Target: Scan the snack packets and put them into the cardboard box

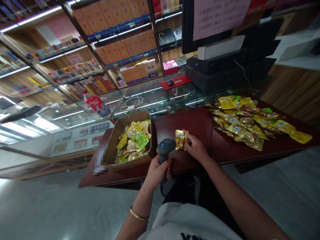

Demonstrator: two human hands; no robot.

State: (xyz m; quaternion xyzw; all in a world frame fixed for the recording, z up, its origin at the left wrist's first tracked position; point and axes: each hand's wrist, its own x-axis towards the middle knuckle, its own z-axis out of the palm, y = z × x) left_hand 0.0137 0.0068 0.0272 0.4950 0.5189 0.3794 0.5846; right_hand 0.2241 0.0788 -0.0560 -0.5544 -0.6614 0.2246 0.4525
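My left hand (pixel 158 170) is wrapped round the handle of a dark barcode scanner (pixel 165 146), whose head with a small blue light tilts over the counter. To its right, my right hand (pixel 196 146) grips a gold foil snack packet (pixel 179 140) at its right edge, just above the dark red counter. The scanner's head is close to the packet but apart from it. Left of the scanner is an open cardboard box (pixel 109 151) with several gold, yellow and green packets inside. A heap of similar packets (pixel 245 123) lies on the counter at the right.
Behind the dark red counter (pixel 192 120) runs a glass display case (pixel 147 96) with a white cable on it. A monitor and black register (pixel 207 75) stand at the back right. A mouse (pixel 170 82) rests on a red mat. Papers (pixel 100 161) lie left of the box.
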